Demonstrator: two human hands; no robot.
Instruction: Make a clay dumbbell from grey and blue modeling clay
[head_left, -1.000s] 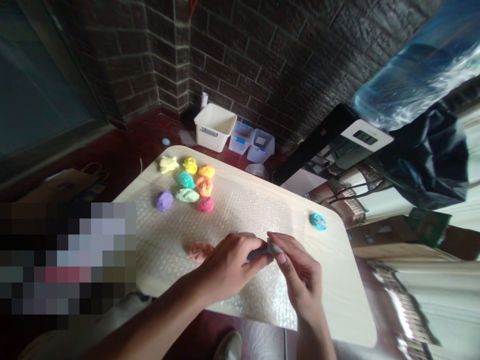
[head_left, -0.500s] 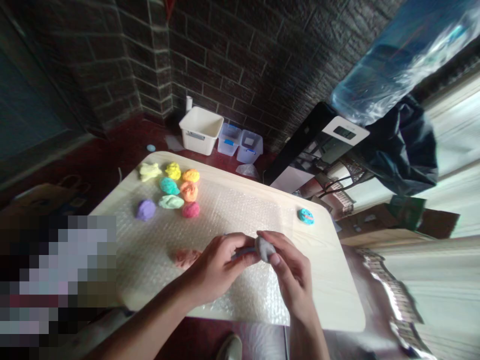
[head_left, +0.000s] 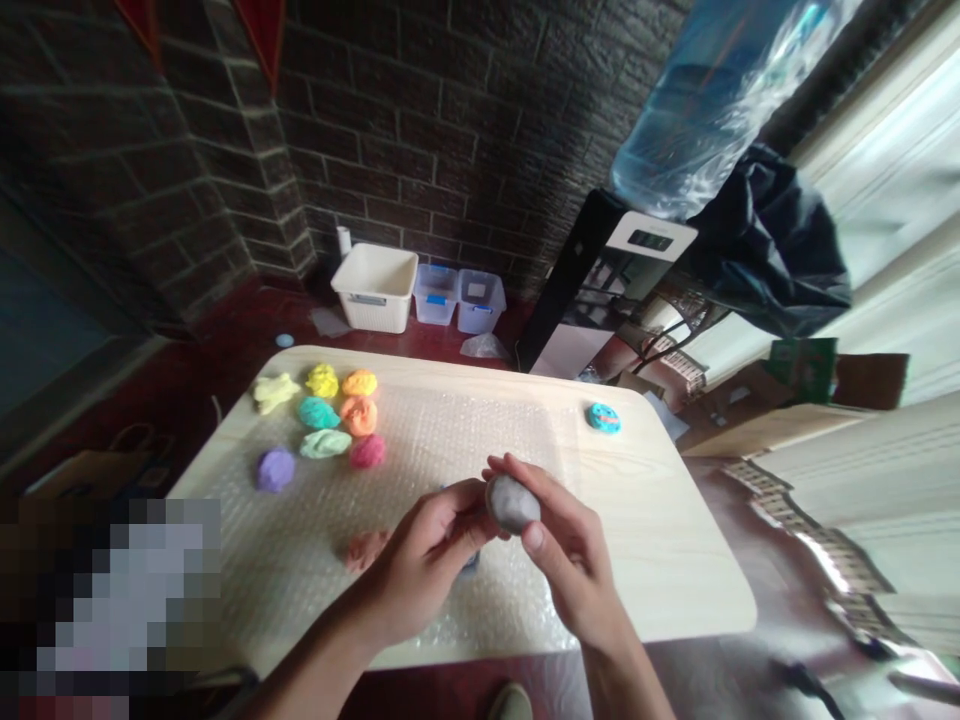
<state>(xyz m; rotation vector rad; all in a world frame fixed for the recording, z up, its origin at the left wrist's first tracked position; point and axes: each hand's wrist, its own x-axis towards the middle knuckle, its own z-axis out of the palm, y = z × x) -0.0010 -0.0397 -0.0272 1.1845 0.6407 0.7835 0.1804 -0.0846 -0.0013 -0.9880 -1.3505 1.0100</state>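
A rounded grey lump of modelling clay (head_left: 514, 503) is held above the table between both hands. My left hand (head_left: 439, 545) has its thumb and fingers closed at the lump's left side. On the right side, my right hand (head_left: 566, 545) grips it between thumb and fingers. A dark bluish thing (head_left: 471, 563) shows partly from behind my left hand; what it is I cannot tell. Beside my left wrist lies a brown clay lump (head_left: 365, 550) on the bubble wrap (head_left: 300, 540), partly covered by the hand.
Clay lumps in several colours, among them purple (head_left: 276, 469), red (head_left: 367, 451) and teal (head_left: 319, 412), lie at the table's (head_left: 675, 540) far left. A blue patterned disc (head_left: 604, 418) sits at the far right. Beyond stand a white basket (head_left: 379, 305) and a water dispenser (head_left: 592, 290).
The grey clay has turned between my hands and now shows a broader, rounder face. The bluish strip by my left fingers is now mostly hidden below that hand. The camera view has shifted.
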